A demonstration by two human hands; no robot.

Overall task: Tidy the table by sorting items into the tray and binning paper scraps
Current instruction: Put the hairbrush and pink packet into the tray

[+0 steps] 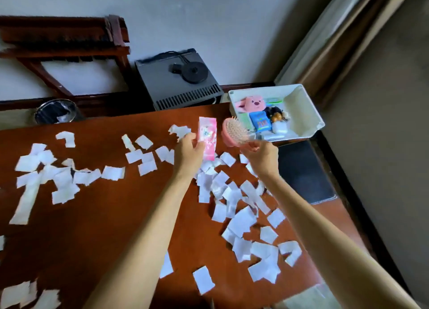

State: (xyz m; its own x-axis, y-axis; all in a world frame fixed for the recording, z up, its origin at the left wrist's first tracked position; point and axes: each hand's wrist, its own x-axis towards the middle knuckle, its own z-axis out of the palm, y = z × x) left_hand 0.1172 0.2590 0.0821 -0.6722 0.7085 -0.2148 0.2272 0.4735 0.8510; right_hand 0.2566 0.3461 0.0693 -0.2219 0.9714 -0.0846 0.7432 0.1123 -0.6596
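My left hand (189, 151) pinches a pink packet (207, 137) and holds it upright above the brown table (97, 215). My right hand (261, 156) grips the handle of a pink hairbrush (233, 132), bristles facing me, just left of the white tray (306, 113). The tray sits at the table's far right corner and holds a pink plush toy (251, 105), a blue packet (261, 122) and small bottles. Several white paper scraps (234, 201) lie scattered over the table, left, centre and right.
A round bin (56, 111) with a dark liner stands on the floor beyond the table's far left edge. A black box (178, 81) with a cable sits behind the table by the wall. A wooden chair (69, 50) is far left. Curtains hang at right.
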